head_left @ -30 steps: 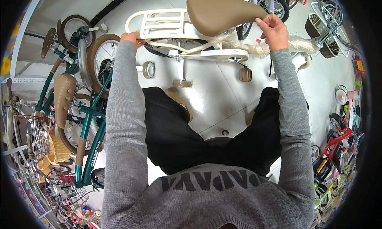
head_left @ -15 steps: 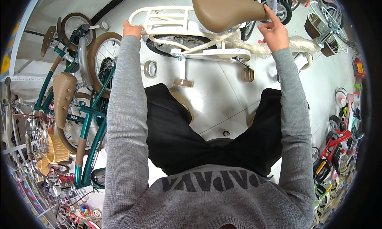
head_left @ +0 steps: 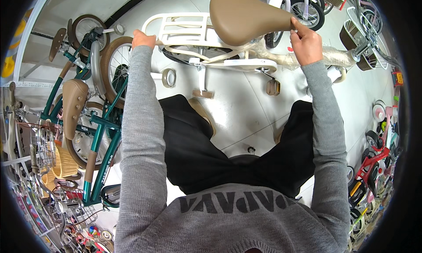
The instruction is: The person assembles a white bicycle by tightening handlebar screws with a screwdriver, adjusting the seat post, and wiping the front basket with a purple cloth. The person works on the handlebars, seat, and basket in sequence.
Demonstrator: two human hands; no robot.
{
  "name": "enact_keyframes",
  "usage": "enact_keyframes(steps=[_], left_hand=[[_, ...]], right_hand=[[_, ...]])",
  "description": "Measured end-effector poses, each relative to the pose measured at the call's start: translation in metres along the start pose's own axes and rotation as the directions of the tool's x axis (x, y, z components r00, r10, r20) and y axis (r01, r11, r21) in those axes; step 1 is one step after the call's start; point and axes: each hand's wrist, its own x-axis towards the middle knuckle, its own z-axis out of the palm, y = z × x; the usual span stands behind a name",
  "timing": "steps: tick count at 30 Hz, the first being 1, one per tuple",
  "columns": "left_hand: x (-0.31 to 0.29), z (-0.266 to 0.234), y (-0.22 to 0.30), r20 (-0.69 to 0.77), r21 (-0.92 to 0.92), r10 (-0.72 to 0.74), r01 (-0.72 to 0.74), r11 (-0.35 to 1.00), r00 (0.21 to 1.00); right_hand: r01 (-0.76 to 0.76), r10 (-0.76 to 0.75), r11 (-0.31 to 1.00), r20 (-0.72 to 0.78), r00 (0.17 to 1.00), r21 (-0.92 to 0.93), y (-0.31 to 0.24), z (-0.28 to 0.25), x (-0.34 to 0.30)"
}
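A cream child's bicycle stands across the far side in front of me, with a white rear rack [head_left: 182,26] and a brown saddle [head_left: 246,16]. My left hand [head_left: 143,40] is closed at the near left corner of the rack; its fingertips are partly hidden. My right hand [head_left: 307,43] is at the narrow nose of the saddle, its index finger against the tip and its other fingers curled. Below the frame show a white chain guard [head_left: 248,65], a brown pedal [head_left: 273,87] and a training wheel [head_left: 169,77]. Clear wrap covers the front tube [head_left: 288,60].
Green bicycles with a brown saddle [head_left: 74,103] and brown tyres crowd my left. A wire basket [head_left: 43,141] stands beyond them. On the right is a red child's bike [head_left: 371,165] among other small ones. A purple-and-white bike [head_left: 303,9] stands behind the cream bicycle.
The saddle sits slightly lower and further left in view. My right hand's thumb and fingers have drawn closer together. My left hand stays at the rack's end, a little lower in view.
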Motion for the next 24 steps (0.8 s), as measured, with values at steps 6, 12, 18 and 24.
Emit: enact_keyframes(steps=[6, 12, 18, 24], left_hand=[[-0.016, -0.006, 0.04, -0.061, -0.121, 0.204, -0.21, 0.97, 0.977], [-0.041, -0.019, 0.075, 0.035, -0.359, 0.304, -0.272, 0.893, 0.952], [-0.049, -0.021, 0.088, 0.039, -0.407, 0.415, -0.364, 0.837, 0.909], [-0.059, -0.017, 0.096, 0.046, -0.413, 0.432, -0.376, 0.829, 0.901]], right_hand=[[-0.011, 0.015, 0.987, 0.021, 1.0, -0.162, 0.004, 0.007, 0.006], [-0.097, 0.104, 0.99, 0.063, 0.993, -0.105, 0.006, 0.011, 0.014], [0.001, -0.001, 0.995, -0.002, 1.0, -0.1, 0.011, 0.007, 0.009], [-0.062, 0.08, 0.988, 0.128, 0.989, -0.139, 0.011, 0.007, 0.015]])
